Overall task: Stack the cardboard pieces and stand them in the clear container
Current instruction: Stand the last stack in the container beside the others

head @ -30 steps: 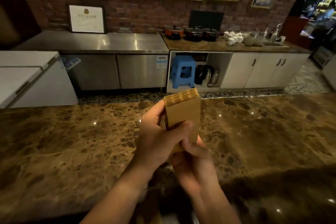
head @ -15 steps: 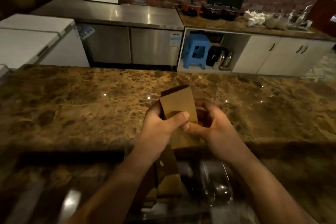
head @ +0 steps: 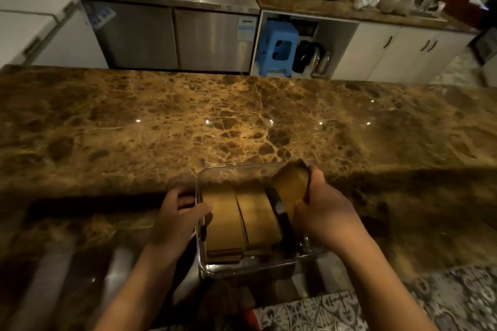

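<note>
A clear rectangular container (head: pixel 228 269) sits at the near edge of the brown marble counter. Inside it, two stacks of brown cardboard pieces (head: pixel 239 220) stand leaning side by side. My right hand (head: pixel 325 212) grips another stack of cardboard (head: pixel 291 183) at the container's right end, tilted and partly inside, with a dark gap between it and the other stacks. My left hand (head: pixel 177 220) clasps the container's left wall, thumb over the rim.
The marble counter (head: pixel 242 121) stretches wide beyond the container. Behind it stand steel cabinets (head: pixel 172 35), a white chest freezer (head: pixel 35 27), a blue stool (head: pixel 277 48) and white cupboards (head: pixel 398 51). Patterned floor tiles (head: pixel 403 303) show at the lower right.
The view tipped down. The stack that both hands held up in front has come down into the container's right end in my right hand. My left hand let go and took the container's left wall.
</note>
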`<state>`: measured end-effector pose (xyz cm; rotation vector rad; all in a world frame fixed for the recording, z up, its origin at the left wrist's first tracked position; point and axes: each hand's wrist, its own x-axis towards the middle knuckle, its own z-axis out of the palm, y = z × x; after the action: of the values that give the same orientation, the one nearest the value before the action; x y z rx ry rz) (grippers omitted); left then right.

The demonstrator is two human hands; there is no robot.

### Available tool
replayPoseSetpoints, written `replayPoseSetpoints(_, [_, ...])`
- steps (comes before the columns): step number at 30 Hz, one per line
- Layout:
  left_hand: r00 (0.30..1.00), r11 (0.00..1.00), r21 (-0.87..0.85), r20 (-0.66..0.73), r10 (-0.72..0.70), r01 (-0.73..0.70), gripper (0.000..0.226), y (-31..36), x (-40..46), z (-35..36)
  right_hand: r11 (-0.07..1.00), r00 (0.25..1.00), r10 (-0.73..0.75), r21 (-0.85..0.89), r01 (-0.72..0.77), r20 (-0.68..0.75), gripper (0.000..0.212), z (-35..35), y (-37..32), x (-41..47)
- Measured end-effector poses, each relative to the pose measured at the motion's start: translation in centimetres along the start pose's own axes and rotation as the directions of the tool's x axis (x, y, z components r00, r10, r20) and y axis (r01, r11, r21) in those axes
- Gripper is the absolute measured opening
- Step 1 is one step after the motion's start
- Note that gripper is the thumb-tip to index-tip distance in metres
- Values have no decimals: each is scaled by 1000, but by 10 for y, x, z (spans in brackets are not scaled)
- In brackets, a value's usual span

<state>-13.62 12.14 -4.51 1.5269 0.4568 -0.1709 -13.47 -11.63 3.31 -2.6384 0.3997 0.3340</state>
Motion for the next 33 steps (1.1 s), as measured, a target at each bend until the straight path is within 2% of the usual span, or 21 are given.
replayPoseSetpoints(4, [999,1000,-25,31,-15,16,19,-5,-1,1,997,988,67,-45,-61,136,55,9,5,7])
replayPoseSetpoints(8, [999,999,-39,38,-15,17,15,1,-2,2,993,966,101,36,-113,237,42,14,4,28])
replayPoseSetpoints(10, [998,998,-47,51,-30,32,16,2,-1,0,992,967,92,62,-110,239,38,18,6,32])
replayPoseSetpoints(12, [997,998,-52,65,-44,47,19,2,0,-1,997,971,76,12,-81,228,39,26,7,30])
replayPoseSetpoints(14, [996,996,-71,75,-47,53,27,3,0,-1,998,987,56,-27,-53,148,39,32,9,28])
replayPoseSetpoints(16, [995,995,-73,83,-59,65,38,4,-1,-2,998,994,55,38,-59,95,37,32,11,29])
replayPoseSetpoints(18, [994,995,-74,89,-64,71,42,5,0,-3,987,987,57,142,-78,152,32,29,13,31])
replayPoseSetpoints(21, [994,997,-56,95,-53,59,31,3,2,-4,973,972,36,215,-88,233,29,24,13,31])
replayPoseSetpoints(27, [998,999,-12,49,-49,50,18,1,4,-2,959,962,5,271,-82,272,27,23,17,32])
replayPoseSetpoints(29, [998,998,62,45,-33,30,16,7,7,-2,979,984,-51,206,15,173,30,24,17,34])
replayPoseSetpoints(31, [999,971,237,37,20,-28,13,16,9,1,972,984,-174,151,179,-45,29,23,11,30])
replayPoseSetpoints(33, [988,891,429,29,152,-149,17,35,12,4,916,897,-338,119,383,-286,23,17,-3,31])
